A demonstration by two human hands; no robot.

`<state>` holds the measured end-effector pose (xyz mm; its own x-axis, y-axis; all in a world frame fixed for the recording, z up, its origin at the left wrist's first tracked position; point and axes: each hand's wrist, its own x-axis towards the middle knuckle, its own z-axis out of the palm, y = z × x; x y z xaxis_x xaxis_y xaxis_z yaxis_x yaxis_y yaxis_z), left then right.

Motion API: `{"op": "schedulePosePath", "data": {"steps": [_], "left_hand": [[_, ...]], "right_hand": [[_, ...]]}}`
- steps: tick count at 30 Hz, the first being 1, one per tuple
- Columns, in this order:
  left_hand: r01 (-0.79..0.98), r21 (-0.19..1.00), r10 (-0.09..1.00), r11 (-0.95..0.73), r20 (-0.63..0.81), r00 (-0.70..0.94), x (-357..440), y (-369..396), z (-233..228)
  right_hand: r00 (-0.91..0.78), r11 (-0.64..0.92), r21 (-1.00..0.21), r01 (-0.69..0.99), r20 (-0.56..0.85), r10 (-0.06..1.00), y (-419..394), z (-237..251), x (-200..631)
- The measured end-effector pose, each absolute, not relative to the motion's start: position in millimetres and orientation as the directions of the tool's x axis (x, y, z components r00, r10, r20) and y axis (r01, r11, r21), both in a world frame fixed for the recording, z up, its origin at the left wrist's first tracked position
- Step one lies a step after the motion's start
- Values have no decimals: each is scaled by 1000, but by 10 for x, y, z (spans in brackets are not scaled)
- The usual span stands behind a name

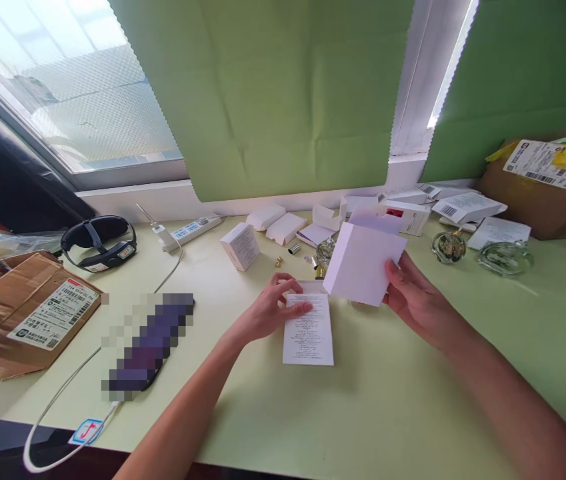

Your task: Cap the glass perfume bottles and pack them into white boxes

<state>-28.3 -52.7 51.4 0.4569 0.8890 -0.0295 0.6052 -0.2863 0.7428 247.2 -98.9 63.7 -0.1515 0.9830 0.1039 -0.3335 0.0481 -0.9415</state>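
Two brown parcels, one at the left (23,313) and one at the far right (543,187), carry printed shipping labels with barcodes, their writing too small to read. Mid-table, the right hand (415,300) holds a blank white box (363,260) tilted above the table, fingers closed on its lower right edge. The left hand (275,307) presses bent fingers on the top of a printed leaflet (309,330) lying flat, its fine print illegible.

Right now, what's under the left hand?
Under the left hand lies a printed leaflet flat on the green table. The fingers cover its top edge, so that part cannot be seen. The right hand holds a white box.
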Motion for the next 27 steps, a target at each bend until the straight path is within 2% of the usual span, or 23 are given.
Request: {"op": "schedulePosePath", "data": {"steps": [6,10,13,17,21,27], "left_hand": [[326,778,793,-537,333,510,-143,-654,528],[240,776,778,-584,450,437,-64,-700,445],[202,789,789,-580,481,383,-33,-718,374],[195,845,844,-498,420,334,-13,-758,323],[205,862,864,-464,391,317,10,-781,326],[149,860,845,-488,423,326,24,-746,336]], "right_hand": [[-180,132,-948,-289,189,965,-1003,599,2535],[-152,292,-933,-208,326,933,-1009,672,2539],[-163,407,-910,-86,416,895,-1031,809,2438],[-273,474,-880,31,448,851,-1066,949,2277],[-300,538,-840,73,496,815,-1061,890,2238],[-250,524,-844,110,487,837,-1065,668,2305]]}}
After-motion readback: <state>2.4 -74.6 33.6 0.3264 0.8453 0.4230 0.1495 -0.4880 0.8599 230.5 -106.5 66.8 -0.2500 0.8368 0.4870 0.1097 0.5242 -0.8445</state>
